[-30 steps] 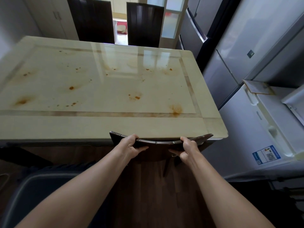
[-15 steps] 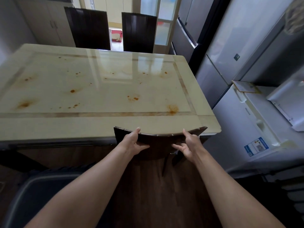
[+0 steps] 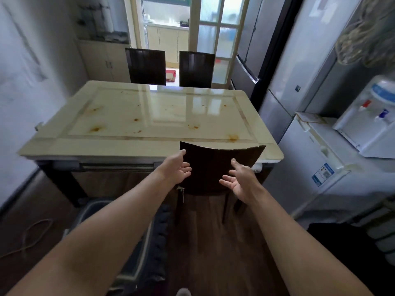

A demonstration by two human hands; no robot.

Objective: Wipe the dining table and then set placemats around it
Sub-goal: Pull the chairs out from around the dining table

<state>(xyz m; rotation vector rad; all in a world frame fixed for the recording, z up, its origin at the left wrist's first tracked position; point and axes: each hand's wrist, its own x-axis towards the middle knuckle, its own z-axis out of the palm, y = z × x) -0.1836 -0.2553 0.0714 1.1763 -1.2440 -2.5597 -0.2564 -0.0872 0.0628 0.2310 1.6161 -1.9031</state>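
I read my left hand (image 3: 178, 169) as open: fingers spread and only loosely bent, palm turned inward, nothing held in it. Its thumb tip lies at the upper left corner of the dark brown curved wooden chair back (image 3: 215, 165); I cannot tell whether it touches the wood. My right hand (image 3: 241, 181) is likewise open, palm turned up and inward, fingers extended and apart, and it holds nothing. It sits in front of the right half of the same chair back, and contact cannot be confirmed. The chair stands tucked against the near edge of the glossy cream rectangular dining table (image 3: 119, 144), towards the table's right corner, with its top rail level with the tabletop edge. The tabletop carries orange-brown stain spots (image 3: 95, 129), the largest near the left side and another beside the near right corner. Two dark high-backed chairs (image 3: 146, 67) stand side by side at the far edge. A silver refrigerator (image 3: 277, 116) stands to the right of the table, and nearer me a white water dispenser (image 3: 367, 122) rests on a low white cabinet (image 3: 310, 159).
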